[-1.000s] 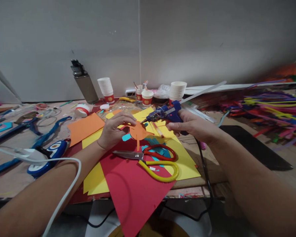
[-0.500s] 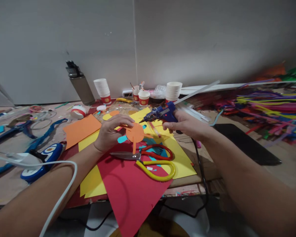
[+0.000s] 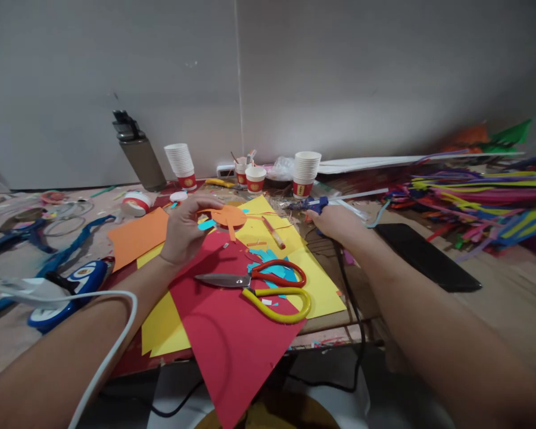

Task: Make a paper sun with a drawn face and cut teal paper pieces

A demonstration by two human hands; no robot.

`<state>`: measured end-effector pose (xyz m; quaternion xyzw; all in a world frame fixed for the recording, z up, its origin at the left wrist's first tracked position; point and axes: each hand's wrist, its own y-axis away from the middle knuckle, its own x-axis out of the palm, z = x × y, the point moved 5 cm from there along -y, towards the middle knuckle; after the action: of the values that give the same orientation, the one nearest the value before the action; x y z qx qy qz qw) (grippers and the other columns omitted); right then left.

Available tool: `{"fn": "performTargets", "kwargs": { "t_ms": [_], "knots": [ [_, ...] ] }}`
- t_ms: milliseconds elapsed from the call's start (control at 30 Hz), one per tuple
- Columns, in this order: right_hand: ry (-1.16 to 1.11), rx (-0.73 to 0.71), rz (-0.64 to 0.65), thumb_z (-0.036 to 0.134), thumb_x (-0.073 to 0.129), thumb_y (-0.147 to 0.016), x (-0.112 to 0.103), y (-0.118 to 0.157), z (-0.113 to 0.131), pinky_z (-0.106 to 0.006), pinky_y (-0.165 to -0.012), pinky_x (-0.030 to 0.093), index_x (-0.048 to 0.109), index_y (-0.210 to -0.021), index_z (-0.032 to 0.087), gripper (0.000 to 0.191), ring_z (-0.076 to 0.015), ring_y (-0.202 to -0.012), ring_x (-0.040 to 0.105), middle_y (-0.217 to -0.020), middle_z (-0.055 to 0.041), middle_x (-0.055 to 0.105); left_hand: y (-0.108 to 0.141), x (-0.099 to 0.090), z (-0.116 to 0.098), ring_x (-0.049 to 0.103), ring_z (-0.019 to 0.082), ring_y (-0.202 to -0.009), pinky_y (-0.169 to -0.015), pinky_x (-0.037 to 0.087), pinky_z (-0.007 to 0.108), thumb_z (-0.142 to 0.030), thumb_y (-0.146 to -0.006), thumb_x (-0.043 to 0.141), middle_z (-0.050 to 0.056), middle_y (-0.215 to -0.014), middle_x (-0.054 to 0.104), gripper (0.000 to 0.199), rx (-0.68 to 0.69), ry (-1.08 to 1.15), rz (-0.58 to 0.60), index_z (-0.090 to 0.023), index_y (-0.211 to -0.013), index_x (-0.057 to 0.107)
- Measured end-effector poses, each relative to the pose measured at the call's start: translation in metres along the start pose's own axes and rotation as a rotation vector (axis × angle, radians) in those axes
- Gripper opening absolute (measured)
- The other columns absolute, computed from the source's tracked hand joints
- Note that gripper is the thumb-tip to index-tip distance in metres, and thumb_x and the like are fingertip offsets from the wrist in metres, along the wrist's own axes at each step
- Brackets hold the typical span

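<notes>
My left hand (image 3: 185,229) pinches an orange paper circle (image 3: 230,217) at its left edge; a narrow orange strip hangs from the disc toward me. A light blue paper piece (image 3: 206,225) shows just below the fingers. My right hand (image 3: 333,221) is closed round a blue glue gun (image 3: 315,204), held low at the back right with its nozzle to the left. A white glue stick (image 3: 364,195) sticks out behind it. Between my arms, scissors (image 3: 245,280) with one red and one yellow handle lie on red paper (image 3: 239,333) and blue scraps.
Stacked paper cups (image 3: 306,173) and a bottle (image 3: 140,158) stand along the wall. Yellow sheets (image 3: 324,286) lie under the red one. A black phone (image 3: 429,256) and colourful pipe cleaners (image 3: 469,196) are on the right. The gun's black cord (image 3: 351,298) drops over the table edge.
My right hand has lowered the glue gun away from the orange circle, toward the table at the back. My left hand has moved slightly left and back, and the circle now lies flatter.
</notes>
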<state>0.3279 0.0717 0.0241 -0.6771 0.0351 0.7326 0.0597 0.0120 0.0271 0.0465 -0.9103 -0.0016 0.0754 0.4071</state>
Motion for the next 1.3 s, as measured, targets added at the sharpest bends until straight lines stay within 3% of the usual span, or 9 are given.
{"fn": "performTargets", "kwargs": {
  "t_ms": [100, 200, 300, 367, 567, 833, 967, 1133, 1300],
  "knots": [
    [0.064, 0.047, -0.190, 0.050, 0.049, -0.088, -0.017, 0.012, 0.005, -0.044, -0.083, 0.044, 0.068, -0.103, 0.004, 0.052, -0.0374, -0.105, 0.059, -0.109, -0.0286, 0.064, -0.002, -0.001, 0.000, 0.063, 0.018, -0.090, -0.080, 0.052, 0.031, -0.033, -0.064, 0.082, 0.005, -0.090, 0.067, 0.026, -0.029, 0.015, -0.016, -0.019, -0.082, 0.069],
    [-0.084, -0.279, -0.375, 0.036, 0.057, -0.086, -0.027, 0.031, 0.042, -0.036, -0.081, 0.044, 0.067, -0.096, 0.012, 0.027, -0.0275, -0.098, 0.059, -0.101, -0.0172, 0.066, -0.002, -0.001, -0.001, 0.064, 0.018, -0.088, -0.078, 0.052, 0.030, -0.035, -0.063, 0.082, 0.006, -0.090, 0.068, 0.028, -0.041, 0.027, -0.030, -0.018, -0.082, 0.069],
    [-0.388, -0.565, -0.120, 0.025, 0.056, -0.087, -0.012, 0.044, 0.083, -0.025, -0.067, 0.044, 0.066, -0.094, 0.016, 0.015, -0.0154, -0.076, 0.060, -0.089, -0.0070, 0.068, -0.002, 0.000, 0.001, 0.064, 0.018, -0.087, -0.076, 0.053, 0.030, -0.037, -0.063, 0.081, 0.006, -0.090, 0.068, 0.030, -0.066, 0.040, -0.035, -0.018, -0.083, 0.068],
    [-0.320, -0.661, -0.044, 0.021, 0.060, -0.084, -0.002, 0.050, 0.103, -0.023, -0.069, 0.043, 0.067, -0.095, 0.017, 0.013, -0.0138, -0.079, 0.060, -0.092, -0.0059, 0.068, -0.001, -0.001, 0.004, 0.065, 0.018, -0.086, -0.076, 0.053, 0.029, -0.039, -0.062, 0.082, 0.006, -0.090, 0.068, 0.033, -0.087, 0.042, -0.041, -0.018, -0.084, 0.068],
    [-0.095, -0.592, 0.049, 0.024, 0.065, -0.078, 0.016, 0.043, 0.110, -0.028, -0.063, 0.038, 0.073, -0.089, 0.015, 0.016, -0.0210, -0.078, 0.062, -0.088, -0.0112, 0.071, -0.001, -0.001, 0.013, 0.066, 0.020, -0.086, -0.078, 0.054, 0.031, -0.042, -0.058, 0.084, 0.007, -0.091, 0.069, 0.040, -0.164, 0.077, -0.041, -0.017, -0.085, 0.068],
    [-0.064, -0.602, 0.199, 0.024, 0.065, -0.075, 0.016, 0.038, 0.116, -0.026, -0.055, 0.033, 0.074, -0.084, 0.017, 0.014, -0.0178, -0.068, 0.061, -0.078, -0.0082, 0.072, 0.001, 0.003, 0.012, 0.066, 0.019, -0.081, -0.076, 0.055, 0.031, -0.043, -0.056, 0.084, 0.007, -0.088, 0.070, 0.038, -0.186, 0.020, -0.014, -0.017, -0.079, 0.068],
    [-0.136, -0.608, 0.205, 0.019, 0.064, -0.072, 0.016, 0.039, 0.112, -0.023, -0.053, 0.034, 0.071, -0.081, 0.018, 0.012, -0.0142, -0.063, 0.058, -0.075, -0.0047, 0.070, 0.002, 0.003, 0.010, 0.066, 0.020, -0.080, -0.074, 0.055, 0.031, -0.042, -0.058, 0.084, 0.007, -0.088, 0.071, 0.038, -0.222, -0.041, -0.015, -0.017, -0.082, 0.069],
    [-0.451, -0.572, 0.107, 0.012, 0.065, -0.066, 0.010, 0.033, 0.100, -0.022, -0.053, 0.036, 0.063, -0.075, 0.016, 0.010, -0.0127, -0.063, 0.056, -0.075, -0.0031, 0.067, 0.002, 0.002, 0.010, 0.066, 0.019, -0.081, -0.074, 0.054, 0.030, -0.044, -0.059, 0.083, 0.006, -0.087, 0.071, 0.039, -0.248, -0.001, -0.008, -0.018, -0.084, 0.069],
    [-0.719, -0.480, 0.179, 0.013, 0.054, -0.079, 0.010, 0.028, 0.093, -0.021, -0.051, 0.040, 0.063, -0.097, 0.016, 0.021, -0.0101, -0.057, 0.054, -0.075, -0.0013, 0.066, 0.003, 0.003, 0.018, 0.067, 0.019, -0.081, -0.076, 0.054, 0.029, -0.040, -0.055, 0.086, 0.005, -0.087, 0.071, 0.038, -0.242, 0.098, 0.015, -0.019, -0.082, 0.070]
  ]
}}
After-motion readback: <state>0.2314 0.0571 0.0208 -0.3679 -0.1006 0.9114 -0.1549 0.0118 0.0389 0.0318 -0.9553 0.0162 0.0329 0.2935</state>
